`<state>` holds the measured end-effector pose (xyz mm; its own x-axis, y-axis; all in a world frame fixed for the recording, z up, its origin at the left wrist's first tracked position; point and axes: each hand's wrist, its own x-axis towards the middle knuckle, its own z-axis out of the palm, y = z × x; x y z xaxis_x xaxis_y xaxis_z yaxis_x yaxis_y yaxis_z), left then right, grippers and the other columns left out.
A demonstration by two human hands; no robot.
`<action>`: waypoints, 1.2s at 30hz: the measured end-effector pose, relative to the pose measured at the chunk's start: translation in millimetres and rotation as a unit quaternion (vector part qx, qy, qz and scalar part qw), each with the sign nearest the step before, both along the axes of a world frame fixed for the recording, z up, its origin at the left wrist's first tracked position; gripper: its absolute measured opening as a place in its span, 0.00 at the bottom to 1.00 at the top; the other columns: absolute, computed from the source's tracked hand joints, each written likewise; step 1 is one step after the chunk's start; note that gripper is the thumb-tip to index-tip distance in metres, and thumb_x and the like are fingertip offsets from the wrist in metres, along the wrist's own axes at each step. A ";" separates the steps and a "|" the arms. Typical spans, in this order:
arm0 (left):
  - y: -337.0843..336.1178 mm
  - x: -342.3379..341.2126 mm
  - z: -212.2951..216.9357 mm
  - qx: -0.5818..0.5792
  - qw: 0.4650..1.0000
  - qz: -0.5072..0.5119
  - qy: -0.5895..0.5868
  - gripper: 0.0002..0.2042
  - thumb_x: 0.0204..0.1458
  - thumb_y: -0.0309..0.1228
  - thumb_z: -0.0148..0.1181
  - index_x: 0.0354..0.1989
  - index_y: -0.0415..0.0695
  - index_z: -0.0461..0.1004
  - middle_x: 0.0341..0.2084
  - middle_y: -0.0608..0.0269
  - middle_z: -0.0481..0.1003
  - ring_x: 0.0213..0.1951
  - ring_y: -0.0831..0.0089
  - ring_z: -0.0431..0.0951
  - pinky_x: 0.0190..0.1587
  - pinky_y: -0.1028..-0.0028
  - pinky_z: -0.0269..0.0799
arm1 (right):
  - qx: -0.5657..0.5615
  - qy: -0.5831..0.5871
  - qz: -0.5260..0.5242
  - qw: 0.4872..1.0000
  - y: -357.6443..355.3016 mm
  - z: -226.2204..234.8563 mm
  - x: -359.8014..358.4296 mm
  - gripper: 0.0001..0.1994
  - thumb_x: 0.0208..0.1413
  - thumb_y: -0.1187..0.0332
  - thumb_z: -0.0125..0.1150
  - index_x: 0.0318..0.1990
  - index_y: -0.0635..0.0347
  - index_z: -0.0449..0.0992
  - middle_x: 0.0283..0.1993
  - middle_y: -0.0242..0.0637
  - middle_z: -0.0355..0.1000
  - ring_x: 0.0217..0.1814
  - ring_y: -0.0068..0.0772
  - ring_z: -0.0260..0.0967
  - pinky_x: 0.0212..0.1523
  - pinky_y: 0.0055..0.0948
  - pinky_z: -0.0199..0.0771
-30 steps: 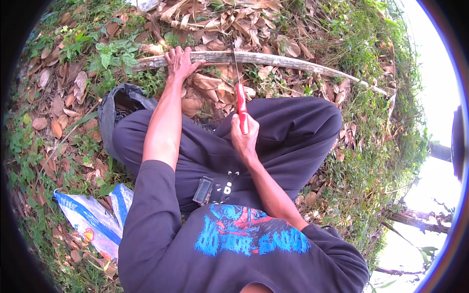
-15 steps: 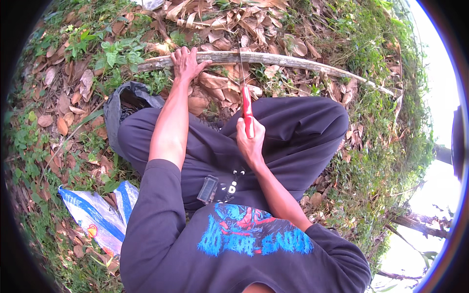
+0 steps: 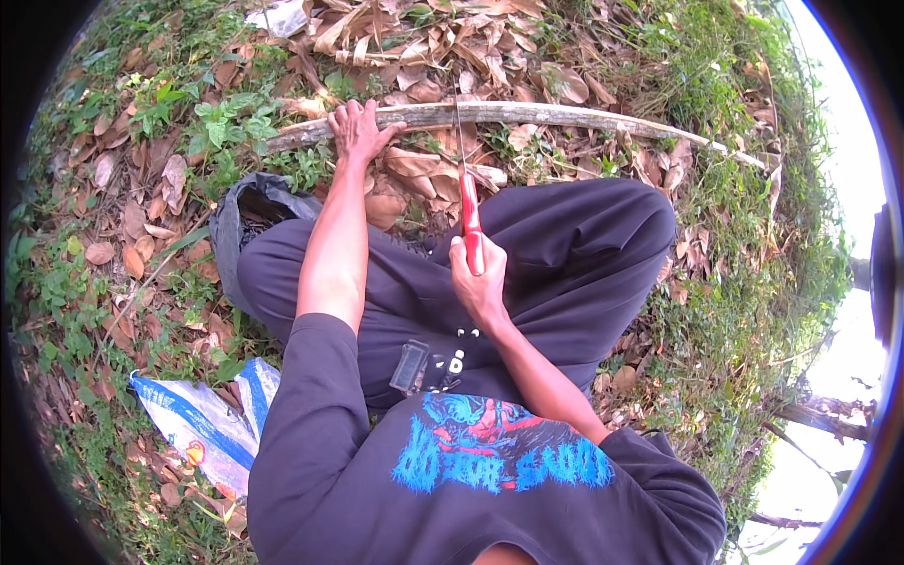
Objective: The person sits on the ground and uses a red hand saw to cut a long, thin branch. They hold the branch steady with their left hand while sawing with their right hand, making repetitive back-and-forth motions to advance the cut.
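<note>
A long, weathered wooden pole (image 3: 556, 115) lies crosswise on the ground beyond my folded legs. My left hand (image 3: 356, 132) grips it left of the middle, fingers over the far side and thumb stretched along it. In my right hand (image 3: 479, 278) is the red handle of a hand saw (image 3: 470, 212), with the fingers wrapped round its near end. The saw's thin blade points away from me and crosses the pole a little to the right of my left hand. How deep the blade sits in the wood cannot be made out.
A dark plastic bag (image 3: 224, 235) stands open by my left knee. Behind my left elbow lies a white and blue sack (image 3: 193, 419). Dry leaves (image 3: 414, 169) and low green plants (image 3: 217, 118) cover the ground. A small dark device (image 3: 409, 365) rests on my lap.
The saw has been drawn slightly back toward me, its blade still across the pole. My left hand keeps its place on the wood. The whole view has shifted a little.
</note>
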<state>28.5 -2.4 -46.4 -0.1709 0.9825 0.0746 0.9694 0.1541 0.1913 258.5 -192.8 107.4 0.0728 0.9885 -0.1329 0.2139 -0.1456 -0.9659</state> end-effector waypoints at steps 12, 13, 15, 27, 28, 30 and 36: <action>4.3 4.4 12.1 -0.009 0.999 -0.012 0.036 0.38 0.45 0.68 0.59 0.57 0.50 0.72 0.49 0.49 0.70 0.55 0.51 0.67 0.62 0.46 0.51 | 0.101 -0.028 -0.047 0.993 89.3 -43.7 -15.7 0.10 0.55 0.71 0.59 0.25 0.68 0.70 0.16 0.40 0.64 0.18 0.24 0.60 0.22 0.34 0.63; 2.1 2.5 13.7 -0.032 0.999 -0.018 0.020 0.38 0.46 0.67 0.59 0.57 0.50 0.71 0.49 0.49 0.70 0.56 0.51 0.67 0.62 0.45 0.50 | 0.058 -0.017 -0.034 0.998 83.4 -40.8 -11.0 0.10 0.56 0.70 0.59 0.27 0.69 0.73 0.17 0.44 0.66 0.18 0.27 0.62 0.23 0.35 0.65; 3.6 1.3 17.3 -0.060 0.998 -0.030 -0.007 0.38 0.46 0.67 0.59 0.57 0.49 0.72 0.50 0.52 0.71 0.57 0.51 0.66 0.63 0.42 0.49 | 0.058 -0.019 -0.037 0.997 74.7 -40.3 -1.4 0.11 0.56 0.71 0.59 0.26 0.69 0.72 0.16 0.42 0.64 0.17 0.25 0.59 0.21 0.34 0.63; 6.8 -10.9 11.2 -0.035 0.998 -0.049 -0.002 0.40 0.45 0.70 0.57 0.52 0.44 0.73 0.48 0.51 0.71 0.56 0.51 0.67 0.61 0.45 0.51 | 0.039 0.004 0.009 0.999 25.1 5.5 7.2 0.10 0.57 0.72 0.60 0.27 0.69 0.70 0.16 0.47 0.64 0.16 0.36 0.65 0.21 0.36 0.65; 5.3 -6.3 12.8 -0.047 0.998 -0.038 0.007 0.41 0.43 0.71 0.57 0.51 0.44 0.73 0.48 0.51 0.71 0.56 0.51 0.67 0.60 0.46 0.51 | 0.048 0.009 0.012 0.999 29.4 4.7 5.3 0.11 0.57 0.72 0.60 0.27 0.69 0.69 0.15 0.45 0.63 0.14 0.30 0.61 0.20 0.34 0.63; 13.0 -0.2 18.5 -0.040 0.998 -0.033 0.019 0.41 0.42 0.72 0.57 0.50 0.44 0.74 0.48 0.52 0.71 0.55 0.51 0.66 0.59 0.46 0.51 | 0.043 -0.011 0.028 0.999 36.1 4.6 6.7 0.09 0.57 0.72 0.58 0.30 0.69 0.70 0.17 0.49 0.66 0.18 0.43 0.68 0.22 0.38 0.66; 15.8 -2.3 16.0 -0.056 0.998 -0.028 0.004 0.41 0.41 0.72 0.58 0.49 0.45 0.74 0.48 0.52 0.70 0.56 0.51 0.64 0.59 0.45 0.51 | -0.001 -0.034 0.044 0.998 29.6 6.1 19.2 0.07 0.58 0.72 0.57 0.33 0.68 0.70 0.21 0.54 0.69 0.26 0.57 0.73 0.26 0.43 0.70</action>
